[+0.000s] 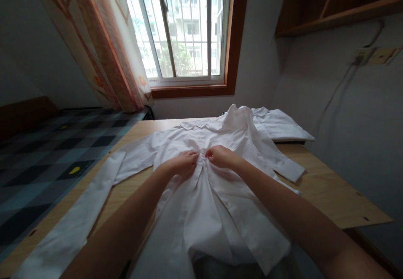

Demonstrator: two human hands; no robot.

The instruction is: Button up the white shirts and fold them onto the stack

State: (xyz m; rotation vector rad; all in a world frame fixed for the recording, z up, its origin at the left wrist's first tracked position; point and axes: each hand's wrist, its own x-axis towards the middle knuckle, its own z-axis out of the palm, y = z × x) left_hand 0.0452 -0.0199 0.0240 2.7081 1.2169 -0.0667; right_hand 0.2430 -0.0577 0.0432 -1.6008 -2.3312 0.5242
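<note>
A white button-up shirt [201,212] lies spread on a wooden board, collar toward the window, its lower front panels parted and hanging over the near edge. My left hand [189,161] is at the button placket mid-chest, its fingers bent onto the cloth at the left front edge. Just across the placket, my right hand [218,156] pinches the other front edge between thumb and fingers. The fingertips of both hands nearly meet. Any button between them is too small to make out. One sleeve stretches out to the left; the other falls to the right.
White folded garments [280,126] are stacked at the board's back right. The wooden board [327,186] extends to the right. A bed with a checked cover [40,157] adjoins on the left. A window [185,31], curtain [103,48], wall shelf [340,12] and plugged-in cord [336,88] surround it.
</note>
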